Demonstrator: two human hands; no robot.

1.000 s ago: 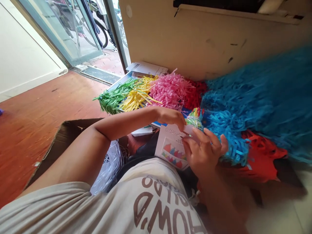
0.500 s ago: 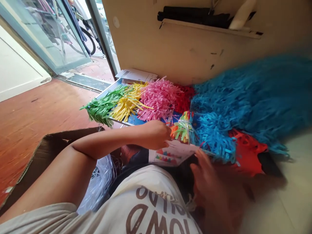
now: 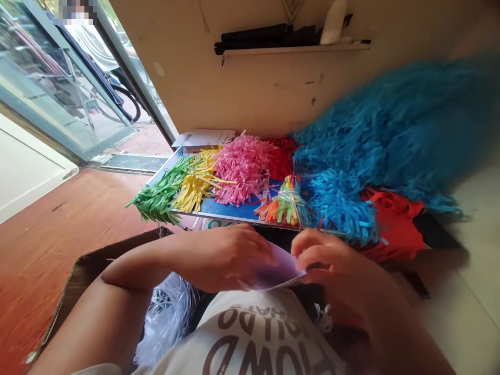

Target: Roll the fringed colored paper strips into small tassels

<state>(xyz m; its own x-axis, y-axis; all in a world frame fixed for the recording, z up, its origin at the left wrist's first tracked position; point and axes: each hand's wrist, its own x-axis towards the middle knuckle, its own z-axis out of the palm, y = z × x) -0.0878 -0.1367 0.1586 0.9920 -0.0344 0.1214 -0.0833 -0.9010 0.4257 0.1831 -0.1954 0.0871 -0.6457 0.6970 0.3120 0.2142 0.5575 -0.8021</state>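
The card (image 3: 284, 265) is sitting on the person's side of the table (image 3: 236, 210), between the two hands. Its long axis is running roughly left to right, nearly along the table's near edge, and its lower edge is bowing. The right hand (image 3: 326, 255) is pinching the card's right end between thumb and fingers. The left hand (image 3: 238, 258) is covering the left end; blur is hiding its fingertips, so whether they are gripping cannot be told. Neither hand is lying clearly nearer.

The mixed bundle (image 3: 288, 207) is lying at the table's near edge, just beyond the card. The blue fringe (image 3: 339, 205) is covering the table's right part; the pink fringe (image 3: 246, 166) is lying farther back. A narrow gap is separating the card from the table edge. The box (image 3: 80, 278) is standing left of the hands, near the table's left end.
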